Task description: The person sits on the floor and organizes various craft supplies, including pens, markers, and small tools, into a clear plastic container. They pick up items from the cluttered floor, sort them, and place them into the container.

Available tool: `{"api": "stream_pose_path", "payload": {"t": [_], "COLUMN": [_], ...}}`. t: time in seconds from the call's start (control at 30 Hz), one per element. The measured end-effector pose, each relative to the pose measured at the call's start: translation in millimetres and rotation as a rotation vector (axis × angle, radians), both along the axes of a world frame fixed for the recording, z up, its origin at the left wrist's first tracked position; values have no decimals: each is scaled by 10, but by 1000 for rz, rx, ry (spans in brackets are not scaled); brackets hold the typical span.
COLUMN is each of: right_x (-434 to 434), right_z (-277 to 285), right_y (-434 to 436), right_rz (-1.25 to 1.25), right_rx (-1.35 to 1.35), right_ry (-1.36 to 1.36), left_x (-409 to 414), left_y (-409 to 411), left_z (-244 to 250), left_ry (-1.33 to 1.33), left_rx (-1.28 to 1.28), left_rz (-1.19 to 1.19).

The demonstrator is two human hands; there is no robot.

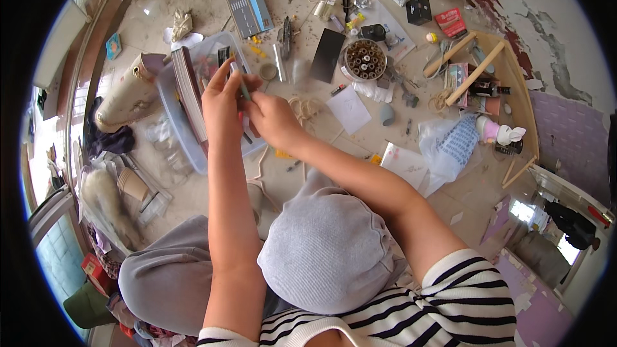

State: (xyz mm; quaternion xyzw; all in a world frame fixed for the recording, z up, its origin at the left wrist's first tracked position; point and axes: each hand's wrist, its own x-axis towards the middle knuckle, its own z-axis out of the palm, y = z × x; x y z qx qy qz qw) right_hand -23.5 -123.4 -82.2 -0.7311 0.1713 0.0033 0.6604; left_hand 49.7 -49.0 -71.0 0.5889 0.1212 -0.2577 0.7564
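Both of my hands meet over a clear plastic bin (181,127) that holds a thick book (188,91) and other small items. My left hand (221,101) grips one end of a slim pen-like item (239,79), pale at the top and greenish lower down. At its lower end, the fingers of my right hand (270,113) close on it. What exactly the item is, I cannot tell. Pink or red and dark slender things show just below my fingers, partly hidden by them.
A round tub of small brown tubes (365,59) stands right of centre, near a black flat box (328,55). To the left lies a beige bag (130,96). A wooden frame (525,106) and a plastic bag (450,149) are at the right.
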Motion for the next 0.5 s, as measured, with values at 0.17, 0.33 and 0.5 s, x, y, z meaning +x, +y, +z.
{"api": "stream_pose_path", "payload": {"t": [0.17, 0.33, 0.5], "right_x": [-56, -310, -428], "right_z": [-7, -187, -226], "right_y": [-140, -427, -1199], "right_rz": [51, -64, -243], "right_rx": [-289, -515, -1143], "right_ry": [-67, -71, 117], "left_x": [25, 128, 25], "left_y": [127, 180, 168], "left_z": [-208, -536, -575], "left_ry": [-69, -337, -720], "left_rx": [190, 654, 1138], "left_rz": [45, -90, -204]}}
